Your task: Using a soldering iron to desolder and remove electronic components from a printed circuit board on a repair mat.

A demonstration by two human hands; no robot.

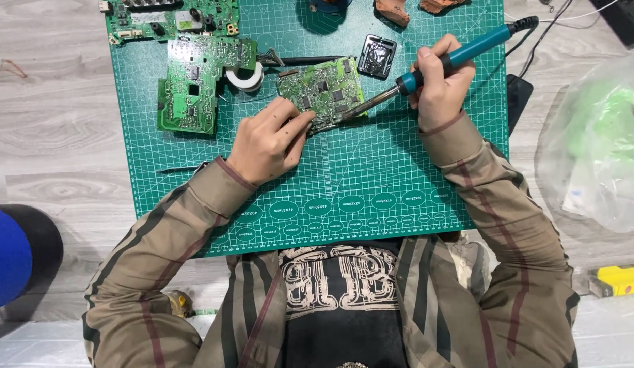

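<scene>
Item: soldering work on a small circuit board (322,90), taken as landmark.

Right hand (441,85): fingers closed around the teal handle of a soldering iron (448,61), held pen-fashion. The metal tip slants down-left and meets the landmark board's right edge; whether it touches a pad there is too small to tell. The iron's cord runs off up-right of the board.

Left hand (268,143): set at the board's lower-left corner, fingertips pinched together on its near edge and on a thin dark tool or probe that lies along that edge. The board appears slightly tilted under this hold.

Judgement on the step: the board wants a steady pin from the left fingers, kept clear of the hot tip; the tip should rest flat on the joint only, not dragging across neighbouring parts.

Surroundings, relative to the board:
- Green cutting mat (371,177), beneath it.
- Roll of white tape or solder wick (246,77), just left.
- Larger green circuit board (198,85), further left; another board (170,17) above that.
- Small dark tin holding shiny metal (377,54), up-right, near the iron's shaft.
- Clear plastic bag (596,143), well right, off the mat.
- Yellow tool (620,279), far lower right.
</scene>
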